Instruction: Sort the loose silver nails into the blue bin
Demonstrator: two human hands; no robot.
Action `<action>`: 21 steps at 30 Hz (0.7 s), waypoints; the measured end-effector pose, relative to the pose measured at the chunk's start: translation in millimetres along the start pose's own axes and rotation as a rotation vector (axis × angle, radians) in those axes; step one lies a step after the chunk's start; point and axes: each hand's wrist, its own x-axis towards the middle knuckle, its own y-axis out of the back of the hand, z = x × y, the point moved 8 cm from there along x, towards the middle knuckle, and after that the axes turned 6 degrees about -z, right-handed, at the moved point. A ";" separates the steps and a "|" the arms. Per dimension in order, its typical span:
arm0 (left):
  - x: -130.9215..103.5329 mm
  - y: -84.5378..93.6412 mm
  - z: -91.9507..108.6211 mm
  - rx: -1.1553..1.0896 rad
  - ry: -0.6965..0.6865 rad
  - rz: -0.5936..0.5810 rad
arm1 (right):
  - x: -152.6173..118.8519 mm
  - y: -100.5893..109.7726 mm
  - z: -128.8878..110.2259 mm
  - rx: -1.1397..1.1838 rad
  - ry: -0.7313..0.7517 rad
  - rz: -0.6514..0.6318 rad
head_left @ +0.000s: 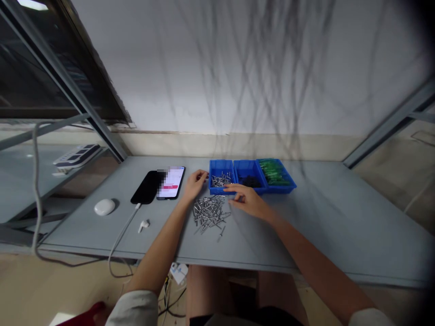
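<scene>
Three blue plastic bins stand in a row at the back of the grey table. The left bin [221, 165] holds silver metal pins that look like blind rivets [220, 180]. My left hand [195, 184] is at this bin's left wall, fingers curled together; whether they grip anything is hidden. My right hand [249, 201] is at the bin's front rim, index finger stretched over it and thumb apart, with nothing visible held. Between my hands, in front of the bin, lies a loose pile of the same rivets [209, 213], with one stray rivet [221, 233] nearer me.
The middle bin [245, 166] contains small dark pieces, the right bin [275, 172] green ones. Left of my arm lie a lit phone [172, 183], a black device [147, 188] on a white cable [123, 233], an earbud [144, 225] and a white case [104, 207].
</scene>
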 end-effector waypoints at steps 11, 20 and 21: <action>-24.9 -8.4 76.7 0.553 -0.353 0.043 | -2.2 18.4 -1.5 -0.117 -0.018 0.201; -11.4 -39.7 97.0 0.693 -0.343 -0.188 | -4.6 -6.6 -14.7 -0.001 0.031 -0.012; -6.9 -41.7 97.3 0.703 -0.335 -0.215 | -4.6 -6.4 -15.8 -0.009 0.031 -0.012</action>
